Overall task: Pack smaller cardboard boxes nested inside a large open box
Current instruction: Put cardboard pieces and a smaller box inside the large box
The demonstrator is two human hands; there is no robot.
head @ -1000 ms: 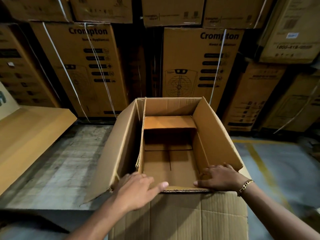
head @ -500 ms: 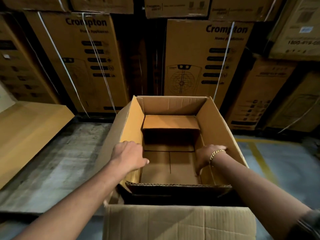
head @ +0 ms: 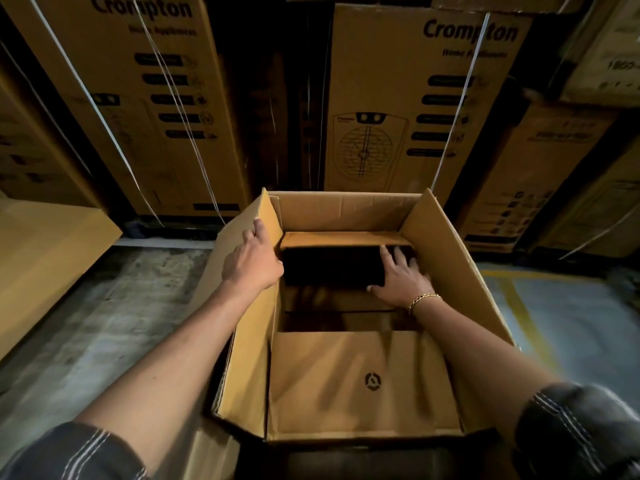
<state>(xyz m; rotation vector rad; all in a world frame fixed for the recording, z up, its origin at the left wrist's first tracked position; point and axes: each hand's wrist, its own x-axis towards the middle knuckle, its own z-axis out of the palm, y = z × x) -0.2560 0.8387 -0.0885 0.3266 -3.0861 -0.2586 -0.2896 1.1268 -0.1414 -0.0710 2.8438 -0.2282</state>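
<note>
Fingers (head: 387,255) of the right hand (head: 403,280) spread straight, tips lost inside the dark box (head: 446,258); the left hand (head: 251,261), fingers mostly hidden, grips the flap (head: 268,216).

Open gap inside box (head: 446,265) between far flap (head: 339,239) and near flap (head: 346,386)

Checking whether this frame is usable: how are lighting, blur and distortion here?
Head view: dim, warm light; the box is near black in its far interior, around the right hand; arm shadows streak the near flap; stacked cartons look soft with motion blur; the wide-angle lens splays them outward.
</note>
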